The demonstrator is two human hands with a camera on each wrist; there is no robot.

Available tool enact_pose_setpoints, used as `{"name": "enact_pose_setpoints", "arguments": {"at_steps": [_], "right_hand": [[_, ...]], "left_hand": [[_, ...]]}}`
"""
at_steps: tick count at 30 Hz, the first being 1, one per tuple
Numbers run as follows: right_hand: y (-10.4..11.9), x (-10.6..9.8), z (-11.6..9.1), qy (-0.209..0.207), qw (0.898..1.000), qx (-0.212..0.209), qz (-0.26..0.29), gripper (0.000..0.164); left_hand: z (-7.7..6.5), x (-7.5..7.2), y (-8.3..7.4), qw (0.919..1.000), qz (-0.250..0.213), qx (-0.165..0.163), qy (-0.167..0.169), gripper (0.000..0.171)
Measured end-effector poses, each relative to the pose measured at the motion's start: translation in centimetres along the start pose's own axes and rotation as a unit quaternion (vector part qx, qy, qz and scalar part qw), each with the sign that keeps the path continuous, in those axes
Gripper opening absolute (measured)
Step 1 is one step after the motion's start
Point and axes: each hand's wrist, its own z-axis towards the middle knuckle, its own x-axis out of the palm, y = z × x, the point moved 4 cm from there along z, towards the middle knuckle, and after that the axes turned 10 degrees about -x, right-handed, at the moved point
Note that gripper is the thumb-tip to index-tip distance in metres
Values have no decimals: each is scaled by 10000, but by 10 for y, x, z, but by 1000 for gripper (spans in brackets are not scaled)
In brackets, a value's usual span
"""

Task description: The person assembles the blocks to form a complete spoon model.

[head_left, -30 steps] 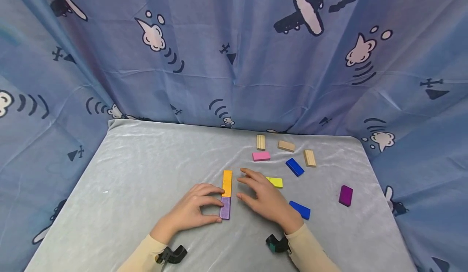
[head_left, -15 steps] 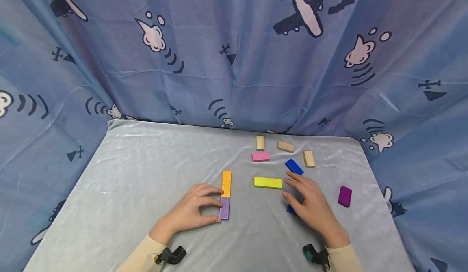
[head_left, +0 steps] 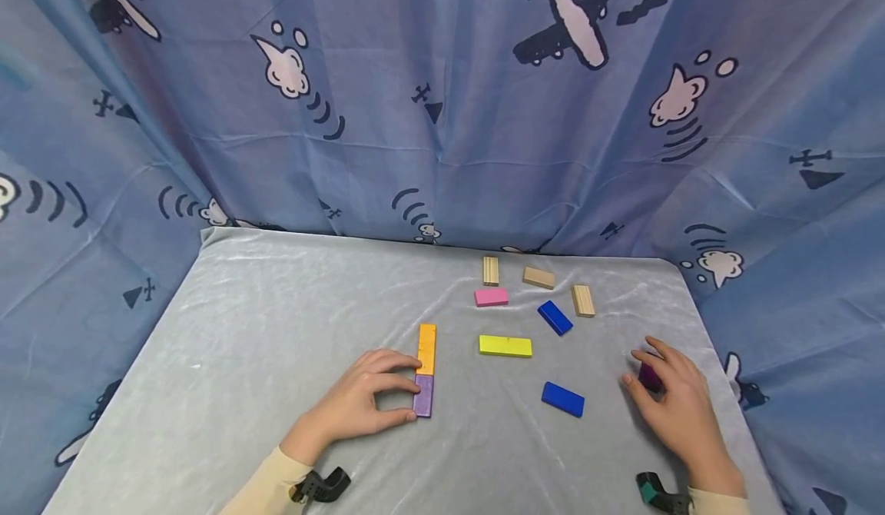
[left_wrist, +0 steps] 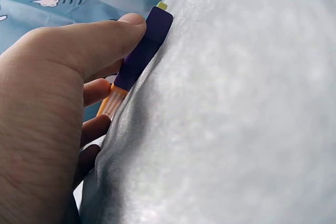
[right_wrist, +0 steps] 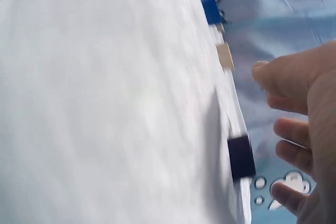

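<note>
My left hand (head_left: 369, 393) rests beside two wooden blocks laid end to end, its thumb and fingertips along their left side. The purple block (head_left: 424, 397) is nearer me and the orange block (head_left: 427, 346) joins its far end. Up close in the left wrist view, the thumb touches the purple block (left_wrist: 140, 53) near its end. At the right, my right hand (head_left: 681, 407) hovers around a dark purple block (head_left: 648, 377), partly covering it in the head view. The right wrist view shows a gap between those fingers and the dark block (right_wrist: 241, 157).
A yellow-green block (head_left: 505, 346) lies mid-table, with blue blocks (head_left: 563, 399) (head_left: 555, 317) to its right. Farther back are a pink block (head_left: 491, 297) and plain wooden blocks (head_left: 538, 277). A patterned blue curtain (head_left: 373, 131) borders the grey cloth-covered table (head_left: 276, 307).
My right hand has travelled right, from beside the orange block past the yellow-green block to the dark purple block. The yellow-green block is now uncovered. My left hand has stayed put.
</note>
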Motion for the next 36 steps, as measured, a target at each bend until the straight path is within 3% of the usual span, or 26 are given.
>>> {"name": "enact_pose_setpoints", "arguments": {"at_steps": [11,24,36], "right_hand": [[-31,-6,-22,430,9974,579,24,47],[-31,-2,-23,301,9980,555,-17,41],[-20,-6,-17,128,9996,263,51,40]], "left_hand": [[-1,2,0,10000,9,25,-5,31],[0,-2,-1,10000,-20,51,-14,31],[0,-2,-1,10000,-52,25,17,30]]}}
